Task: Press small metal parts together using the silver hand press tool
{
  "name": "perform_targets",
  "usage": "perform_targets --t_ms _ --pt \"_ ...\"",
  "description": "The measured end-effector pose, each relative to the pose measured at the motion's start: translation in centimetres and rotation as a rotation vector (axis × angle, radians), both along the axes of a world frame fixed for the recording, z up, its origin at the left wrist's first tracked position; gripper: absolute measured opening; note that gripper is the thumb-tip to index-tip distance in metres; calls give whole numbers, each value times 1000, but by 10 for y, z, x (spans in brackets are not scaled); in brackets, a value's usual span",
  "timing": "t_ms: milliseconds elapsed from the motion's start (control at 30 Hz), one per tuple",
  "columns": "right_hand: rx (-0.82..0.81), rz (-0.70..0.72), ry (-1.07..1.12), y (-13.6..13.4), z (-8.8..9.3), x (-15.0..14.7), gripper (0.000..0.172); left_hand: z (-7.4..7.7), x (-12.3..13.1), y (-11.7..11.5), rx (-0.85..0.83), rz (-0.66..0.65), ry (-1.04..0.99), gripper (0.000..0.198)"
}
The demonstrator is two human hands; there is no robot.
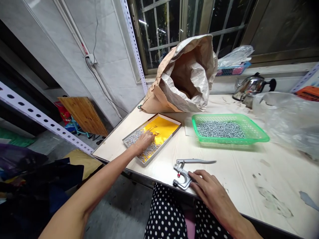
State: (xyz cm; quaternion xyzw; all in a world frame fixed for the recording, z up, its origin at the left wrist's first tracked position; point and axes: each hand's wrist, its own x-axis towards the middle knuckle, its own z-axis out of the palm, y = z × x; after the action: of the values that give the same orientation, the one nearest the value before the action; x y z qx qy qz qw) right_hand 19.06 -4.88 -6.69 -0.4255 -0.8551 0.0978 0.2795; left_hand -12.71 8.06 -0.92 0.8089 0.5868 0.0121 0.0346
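My left hand (146,141) reaches into a shallow open box (159,148) with a shiny yellow bottom (165,126). Its fingers are curled together among small silvery metal pieces (133,138); whatever they pinch is hidden. At the table's front edge lies a pair of grey snap-fastener pliers (188,179), jaws toward the left and the upper handle (196,161) sprung apart. My right hand (211,191) is closed around the lower handle near the jaws, thumb below and fingers above. Beyond it stands a green plastic basket (259,133) with many small silvery cylindrical pieces (219,128).
A large crumpled paper sack (154,96) gapes open at the back of the table. Farther right are a metal kettle (251,87) and clear plastic bags (286,116). A perforated metal rail (47,119) crosses at left, near a wooden board (84,114).
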Motion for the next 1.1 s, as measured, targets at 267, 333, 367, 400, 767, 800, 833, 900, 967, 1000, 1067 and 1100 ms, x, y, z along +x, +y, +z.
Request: perform_targets --t_ms 267,333,367,400,767,800,833,900,967,1000,1067,1100 --pt "-112 8 132 8 19 8 27 0 -10 -4 81 155 -227 15" --pt "-113 56 257 20 38 -2 27 5 0 -8 61 254 -466 12" --pt "-107 81 322 28 48 -11 27 8 8 -10 23 302 -621 12" --pt "-99 103 388 38 57 -22 26 11 15 -14 -27 334 -777 14" --pt "-249 117 730 114 84 -141 13 48 43 -61 -202 318 -1286 36" --pt "-250 111 724 113 84 -144 13 49 40 -63 -209 324 -1293 37" --pt "-256 110 717 112 84 -146 13 49 38 -66 -207 336 -1299 38" --pt "-287 122 706 110 83 -149 14 48 33 -69 -182 373 -1308 39" --pt "-326 149 707 110 84 -154 15 47 28 -71 -173 413 -1332 41" --pt "-334 165 706 110 84 -156 15 47 26 -72 -189 433 -1353 43" --pt "-312 191 689 110 84 -160 15 47 20 -73 -266 470 -1414 47" --pt "-285 204 673 109 84 -162 15 48 17 -74 -311 487 -1448 49"
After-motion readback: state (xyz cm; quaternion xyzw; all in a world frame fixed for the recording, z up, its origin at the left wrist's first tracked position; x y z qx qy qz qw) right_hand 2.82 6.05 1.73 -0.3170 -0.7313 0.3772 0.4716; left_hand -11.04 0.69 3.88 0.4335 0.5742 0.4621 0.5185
